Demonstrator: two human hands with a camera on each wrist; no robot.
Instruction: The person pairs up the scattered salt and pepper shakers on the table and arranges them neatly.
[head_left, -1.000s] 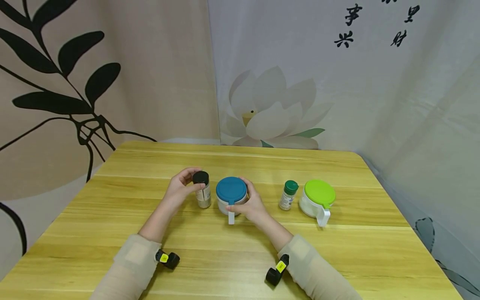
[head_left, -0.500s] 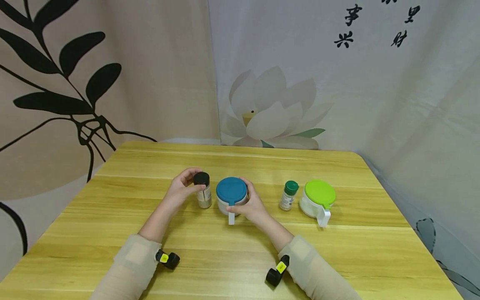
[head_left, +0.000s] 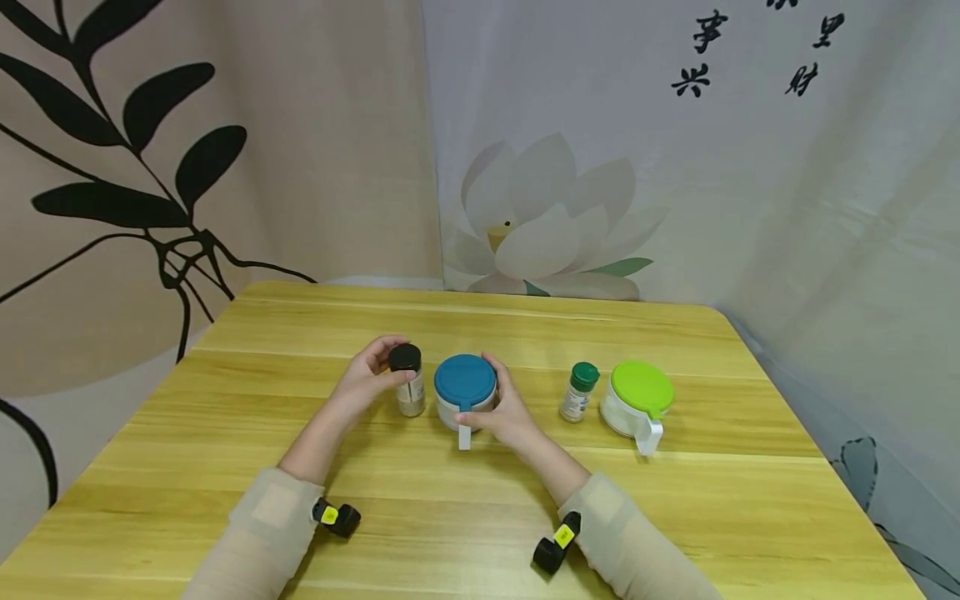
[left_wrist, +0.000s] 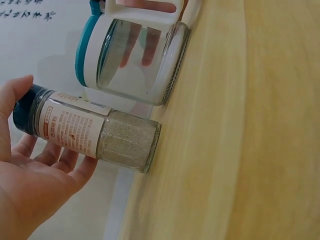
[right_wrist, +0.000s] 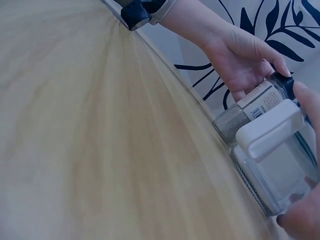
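Note:
My left hand point(head_left: 365, 375) grips a small glass spice jar point(head_left: 410, 398) by its black cap and upper body, thumb in front and fingers behind. In the left wrist view, the spice jar point(left_wrist: 127, 140) stands upright on the table, part filled with greyish-brown powder under a printed label. Just to its right is a clear glass jar with a blue lid point(head_left: 465, 379) and a white handle point(right_wrist: 267, 131). My right hand point(head_left: 510, 412) holds this blue-lidded jar from its right side, thumb near the handle at the front. The glass jar point(left_wrist: 135, 62) looks see-through, with fingers visible behind it.
Farther right on the wooden table point(head_left: 450, 517) stand a small green-capped spice bottle point(head_left: 577, 392) and a jar with a lime-green lid point(head_left: 641, 386) and white handle. A printed curtain point(head_left: 337, 150) hangs behind the table's far edge.

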